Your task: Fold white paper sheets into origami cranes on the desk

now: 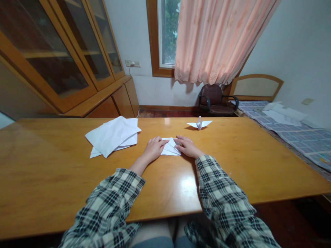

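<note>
A small folded sheet of white paper (pixel 171 148) lies on the wooden table in front of me, with slanting creases and flaps across its top. My left hand (pixel 154 148) grips its left edge, the thumb resting on top of the paper. At the right edge, my right hand (pixel 188 146) has its fingers bent around the upper corner and the thumb on the fold. Part of the paper is hidden under the fingers of both hands. A finished white paper crane (pixel 199 124) stands farther back to the right, wings spread, touched by neither hand.
Several loose white sheets (pixel 113 134) lie in a fanned pile on the left of the table (pixel 64 193). Beyond the far edge are a brown office chair (pixel 212 98) and a pink curtain (pixel 214 41). A glass-fronted cabinet (pixel 95 81) stands left, a bed (pixel 289 119) right.
</note>
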`<state>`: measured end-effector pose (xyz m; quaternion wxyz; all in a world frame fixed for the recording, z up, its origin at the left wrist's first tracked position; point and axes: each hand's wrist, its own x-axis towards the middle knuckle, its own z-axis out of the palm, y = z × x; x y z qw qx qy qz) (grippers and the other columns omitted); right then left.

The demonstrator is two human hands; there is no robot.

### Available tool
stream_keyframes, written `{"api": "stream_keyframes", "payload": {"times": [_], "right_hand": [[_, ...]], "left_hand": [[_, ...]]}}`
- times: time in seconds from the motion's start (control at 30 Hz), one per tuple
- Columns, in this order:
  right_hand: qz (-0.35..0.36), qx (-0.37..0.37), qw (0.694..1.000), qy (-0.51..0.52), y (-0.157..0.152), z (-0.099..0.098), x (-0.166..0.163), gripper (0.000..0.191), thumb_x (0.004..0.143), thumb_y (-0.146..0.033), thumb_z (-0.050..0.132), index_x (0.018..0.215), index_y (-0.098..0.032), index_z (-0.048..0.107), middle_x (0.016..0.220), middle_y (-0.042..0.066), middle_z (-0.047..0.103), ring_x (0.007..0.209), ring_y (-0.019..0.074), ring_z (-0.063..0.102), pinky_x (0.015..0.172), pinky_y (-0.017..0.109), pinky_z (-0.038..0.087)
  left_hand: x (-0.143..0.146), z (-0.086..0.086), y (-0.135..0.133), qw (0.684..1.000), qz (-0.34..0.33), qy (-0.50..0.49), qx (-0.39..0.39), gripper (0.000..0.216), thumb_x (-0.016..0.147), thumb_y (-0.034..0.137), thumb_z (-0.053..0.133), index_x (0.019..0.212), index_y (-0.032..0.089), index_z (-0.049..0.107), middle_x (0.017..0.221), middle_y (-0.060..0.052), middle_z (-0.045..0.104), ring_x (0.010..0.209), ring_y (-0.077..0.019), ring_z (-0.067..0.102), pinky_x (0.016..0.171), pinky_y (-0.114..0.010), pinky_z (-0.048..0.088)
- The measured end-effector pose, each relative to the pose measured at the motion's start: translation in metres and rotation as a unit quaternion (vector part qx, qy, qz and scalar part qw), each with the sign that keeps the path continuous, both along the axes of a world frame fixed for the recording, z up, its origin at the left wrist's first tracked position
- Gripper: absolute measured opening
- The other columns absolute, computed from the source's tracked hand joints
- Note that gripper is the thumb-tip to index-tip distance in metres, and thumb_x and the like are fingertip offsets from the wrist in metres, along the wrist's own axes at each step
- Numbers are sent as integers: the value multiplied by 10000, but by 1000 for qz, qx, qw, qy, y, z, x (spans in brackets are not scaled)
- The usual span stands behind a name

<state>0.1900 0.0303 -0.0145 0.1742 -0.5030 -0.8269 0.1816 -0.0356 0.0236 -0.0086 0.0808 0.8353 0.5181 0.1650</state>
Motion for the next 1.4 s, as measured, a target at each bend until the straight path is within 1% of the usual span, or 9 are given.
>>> {"api": "stream_keyframes", "payload": {"times": [0.13,0.33,0.47,0.63,0.87,1.03,1.2,1.3,1.4], "right_hand": [[-6,1,1000,-1,1,-2,-1,411,934,-339,487,1335,-265,541,1455,100,447,1352,260,386,1125,511,250],[-8,11,1000,-14,0,-2,-2,416,930,-332,489,1340,-279,533,1454,90,450,1354,253,381,1124,507,251],[-12,18,1000,-18,-1,-3,-2,421,917,-325,510,1336,-284,538,1449,85,454,1343,252,390,1122,496,258],[-16,15,1000,-20,-1,-2,-3,423,914,-317,508,1333,-271,542,1452,88,450,1342,259,386,1121,497,253],[-19,12,1000,-10,-2,0,-2,444,897,-338,534,1333,-254,542,1437,97,467,1327,262,404,1116,489,261],[-3,8,1000,-11,-3,1,0,476,884,-376,558,1344,-257,527,1462,108,432,1348,271,378,1126,511,234],[-4,11,1000,-6,-4,1,0,473,878,-381,572,1331,-250,539,1455,111,441,1344,273,383,1122,505,241],[-14,20,1000,-1,-4,1,-1,451,876,-376,578,1307,-244,563,1435,108,464,1324,269,403,1110,484,261],[-33,31,999,3,-4,-1,-5,418,879,-379,574,1271,-236,594,1391,110,506,1270,262,450,1072,454,310]], "left_hand": [[0,-1,0,1000,1,2,6,372,934,251,451,1276,300,591,979,-62,565,984,-221,527,886,-358,390],[0,-1,0,1000,-3,6,13,369,937,255,448,1270,318,594,964,-57,557,972,-215,523,875,-355,386],[0,-2,0,999,-17,30,27,353,931,257,458,1234,337,620,965,-59,541,959,-219,506,857,-357,381],[1,-2,-2,996,-29,66,52,354,938,291,451,1256,335,601,968,-68,524,934,-226,482,834,-359,377],[3,2,-4,994,-39,85,55,364,953,328,419,1277,324,584,974,-78,512,910,-226,466,821,-355,380],[4,3,-5,996,-28,74,48,372,942,288,419,1271,319,590,978,-77,517,922,-229,472,832,-365,382],[5,0,-5,999,-8,24,33,387,913,443,479,1258,316,597,955,-54,516,944,-224,489,860,-362,383],[4,-3,-3,1000,0,8,27,410,892,475,513,1263,317,589,971,-50,523,953,-224,498,871,-360,383],[3,-5,-2,1000,5,2,28,489,865,515,543,1300,290,550,1001,-60,538,974,-242,500,877,-371,387]]}}
